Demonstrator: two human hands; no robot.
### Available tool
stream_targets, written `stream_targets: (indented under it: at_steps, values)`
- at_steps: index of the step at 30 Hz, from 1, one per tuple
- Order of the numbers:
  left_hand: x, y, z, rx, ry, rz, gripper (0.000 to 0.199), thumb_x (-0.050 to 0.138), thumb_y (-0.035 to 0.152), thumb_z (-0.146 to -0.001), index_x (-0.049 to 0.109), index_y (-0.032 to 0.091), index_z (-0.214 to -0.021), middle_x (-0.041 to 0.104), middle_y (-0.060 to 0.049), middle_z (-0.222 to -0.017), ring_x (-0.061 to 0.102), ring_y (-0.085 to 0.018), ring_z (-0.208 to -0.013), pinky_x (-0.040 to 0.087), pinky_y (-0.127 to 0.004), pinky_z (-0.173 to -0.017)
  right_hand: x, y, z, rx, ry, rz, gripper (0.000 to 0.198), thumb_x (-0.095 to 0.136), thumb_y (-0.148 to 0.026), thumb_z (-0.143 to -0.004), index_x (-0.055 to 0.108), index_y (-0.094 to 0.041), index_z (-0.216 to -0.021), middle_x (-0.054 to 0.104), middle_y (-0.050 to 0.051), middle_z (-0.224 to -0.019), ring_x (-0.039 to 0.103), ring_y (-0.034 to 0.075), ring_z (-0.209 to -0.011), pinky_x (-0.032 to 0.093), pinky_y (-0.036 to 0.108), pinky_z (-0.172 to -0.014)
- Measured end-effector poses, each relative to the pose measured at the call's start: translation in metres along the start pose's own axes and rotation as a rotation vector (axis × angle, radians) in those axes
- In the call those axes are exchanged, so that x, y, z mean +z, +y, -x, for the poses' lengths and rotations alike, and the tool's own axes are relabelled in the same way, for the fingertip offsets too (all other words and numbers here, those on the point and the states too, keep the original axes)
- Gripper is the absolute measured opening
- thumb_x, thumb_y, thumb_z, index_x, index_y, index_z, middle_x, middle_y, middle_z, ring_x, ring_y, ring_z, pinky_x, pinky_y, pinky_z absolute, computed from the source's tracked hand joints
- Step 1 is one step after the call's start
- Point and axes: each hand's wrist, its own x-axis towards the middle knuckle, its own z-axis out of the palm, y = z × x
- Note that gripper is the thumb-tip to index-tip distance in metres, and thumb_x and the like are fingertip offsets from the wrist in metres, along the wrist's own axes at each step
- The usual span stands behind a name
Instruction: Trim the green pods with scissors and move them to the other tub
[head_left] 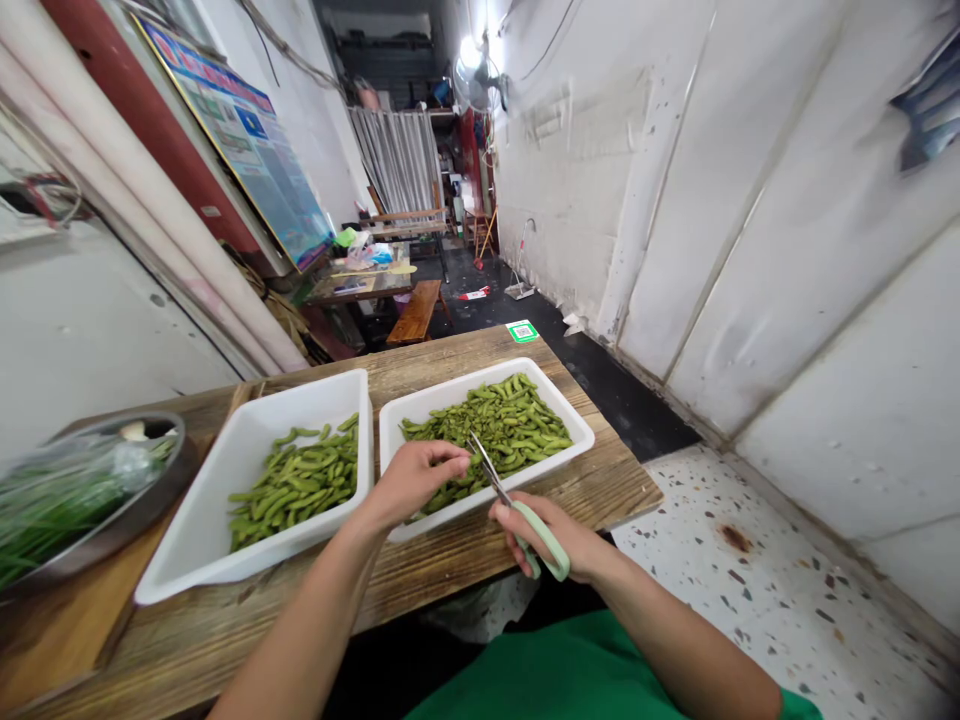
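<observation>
My right hand (541,530) is closed around the pale green handles of a pair of scissors (495,478), whose blades point up and left, slightly apart. My left hand (421,475) is pinched just left of the blade tips, on what looks like an edamame pod, mostly hidden by the fingers. Both hands are over the near side of a white tray (581,440) with many green edamame pods (510,420) spread in it. To the left stands a deeper white bin (176,560), holding another heap of edamame pods (300,490).
The trays stand on a wooden table (405,590). At its left, a metal bowl (176,465) with bagged green stalks sits by a wooden board (90,625). A QR-code card (523,331) lies at the far edge. Beyond are a bench (416,312) and a cluttered table (360,285).
</observation>
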Motion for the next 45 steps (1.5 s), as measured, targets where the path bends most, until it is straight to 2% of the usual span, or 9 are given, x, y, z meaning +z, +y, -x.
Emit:
stream_targets:
  at_steps: [11,15,18,23,26,30,34,36,45]
  values:
    - [0.003,-0.010,-0.007,-0.013,-0.015,0.056,0.020,0.066,0.036,-0.064,0.072,0.019,-0.072,0.070,-0.003,-0.070,0.061,-0.020,-0.070,0.043,-0.028,-0.071,0.001,0.006,-0.003,0.046,0.079,-0.007,0.049,0.054,-0.065,-0.072,0.043,-0.018,-0.071,0.043,-0.008,-0.049,0.038,0.004,-0.030,0.029,0.015,-0.027]
    - [0.004,-0.013,-0.009,-0.053,-0.024,0.187,0.027,0.068,0.036,-0.062,0.071,0.018,-0.081,0.071,-0.004,-0.073,0.061,-0.021,-0.075,0.042,-0.030,-0.076,-0.001,0.008,-0.005,0.044,0.089,-0.025,0.049,0.056,-0.065,-0.070,0.046,-0.017,-0.076,0.044,-0.008,-0.052,0.040,0.004,-0.032,0.031,0.015,-0.029]
    - [0.007,-0.013,-0.011,-0.040,0.075,0.376,0.029,0.070,0.037,-0.063,0.065,0.017,-0.084,0.071,-0.005,-0.079,0.061,-0.020,-0.080,0.040,-0.030,-0.079,-0.002,0.013,-0.006,0.010,0.053,-0.160,0.050,0.055,-0.065,-0.072,0.047,-0.017,-0.083,0.046,-0.006,-0.060,0.045,0.005,-0.041,0.037,0.017,-0.036]
    - [0.013,-0.013,-0.012,-0.053,0.144,0.683,0.025,0.068,0.035,-0.070,0.056,0.018,-0.084,0.067,-0.007,-0.096,0.056,-0.017,-0.093,0.038,-0.024,-0.071,-0.001,0.015,-0.006,-0.006,-0.029,-0.252,0.049,0.055,-0.062,-0.075,0.049,-0.016,-0.090,0.047,-0.005,-0.063,0.047,0.007,-0.045,0.039,0.019,-0.040]
    - [0.016,-0.012,-0.012,-0.056,0.237,0.740,0.027,0.072,0.032,-0.067,0.058,0.018,-0.086,0.062,0.001,-0.087,0.054,-0.009,-0.076,0.036,-0.018,-0.059,0.001,0.010,-0.004,-0.007,-0.036,-0.203,0.050,0.057,-0.062,-0.074,0.050,-0.016,-0.092,0.046,-0.005,-0.061,0.045,0.006,-0.044,0.036,0.018,-0.040]
    - [0.019,-0.008,-0.012,-0.066,0.225,0.894,0.030,0.077,0.027,-0.061,0.054,0.016,-0.077,0.051,0.007,-0.063,0.046,-0.003,-0.052,0.034,-0.015,-0.045,0.003,0.005,-0.002,0.011,-0.035,-0.172,0.052,0.056,-0.063,-0.073,0.050,-0.015,-0.093,0.046,-0.006,-0.059,0.043,0.006,-0.042,0.035,0.018,-0.039]
    - [0.024,-0.006,-0.009,-0.087,0.269,0.941,0.032,0.078,0.022,-0.058,0.051,0.016,-0.075,0.061,0.003,-0.065,0.062,-0.010,-0.064,0.051,-0.023,-0.064,0.004,0.006,-0.004,0.002,0.007,-0.219,0.049,0.056,-0.063,-0.073,0.049,-0.016,-0.088,0.047,-0.005,-0.059,0.044,0.006,-0.042,0.037,0.019,-0.039]
    - [0.028,-0.005,-0.007,-0.081,0.277,0.936,0.033,0.078,0.021,-0.058,0.051,0.015,-0.074,0.066,0.000,-0.067,0.066,-0.015,-0.073,0.053,-0.028,-0.073,0.004,0.007,-0.006,0.000,0.026,-0.246,0.048,0.056,-0.062,-0.074,0.048,-0.016,-0.085,0.047,-0.005,-0.060,0.045,0.006,-0.042,0.037,0.019,-0.038]
    - [0.040,-0.007,-0.001,-0.115,0.325,0.854,0.037,0.081,0.025,-0.053,0.047,0.015,-0.065,0.068,-0.003,-0.063,0.068,-0.017,-0.067,0.055,-0.028,-0.068,0.005,0.004,-0.009,-0.027,0.064,-0.271,0.050,0.055,-0.063,-0.073,0.050,-0.015,-0.086,0.047,-0.006,-0.057,0.044,0.005,-0.037,0.038,0.018,-0.034]
